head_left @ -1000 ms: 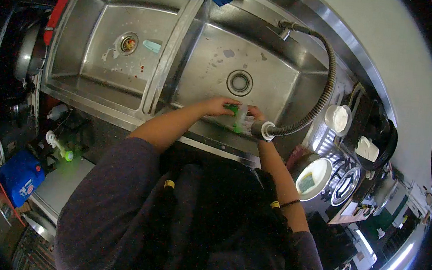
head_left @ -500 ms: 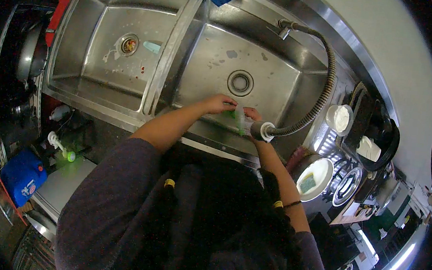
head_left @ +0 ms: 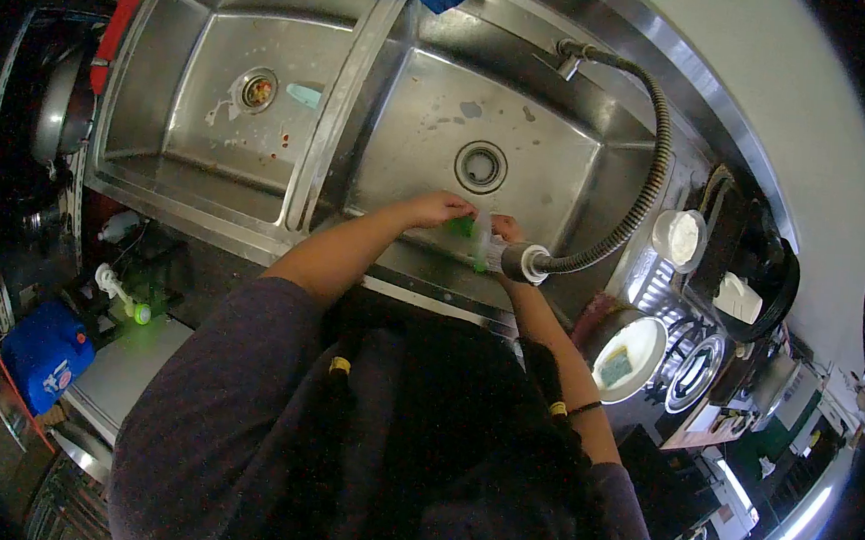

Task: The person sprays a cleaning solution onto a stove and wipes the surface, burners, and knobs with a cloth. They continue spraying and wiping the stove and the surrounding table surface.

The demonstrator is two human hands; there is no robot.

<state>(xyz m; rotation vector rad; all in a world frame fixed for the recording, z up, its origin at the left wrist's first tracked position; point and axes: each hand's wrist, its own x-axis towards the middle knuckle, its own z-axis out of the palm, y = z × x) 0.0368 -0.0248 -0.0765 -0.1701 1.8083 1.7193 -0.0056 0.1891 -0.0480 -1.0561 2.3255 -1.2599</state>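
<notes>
Over the near part of the right sink basin [head_left: 421, 149], my two hands are close together. My left hand [head_left: 442, 208] comes in from the left with its fingers pinched on a small green and translucent thing [head_left: 481, 235], its kind too blurred to tell. On the other side of it, my right hand [head_left: 505, 229] has its fingers curled against the thing. The spray head [head_left: 526, 263] of the tap, with a white ring, hangs just above my right hand and wrist and hides part of them. Below the hands lies the basin's drain wall.
A coiled tap hose [head_left: 662, 146] arches along the right side. In the left basin [head_left: 218, 44] are a pale turquoise piece [head_left: 304, 95] and food scraps at the drain. A white bowl with a sponge [head_left: 616, 365] and a tub of white stuff [head_left: 688, 238] stand at right.
The green and translucent thing has turned slightly between my fingers, showing more green beside my left fingertips. Both hands have barely shifted, and the surroundings look the same.
</notes>
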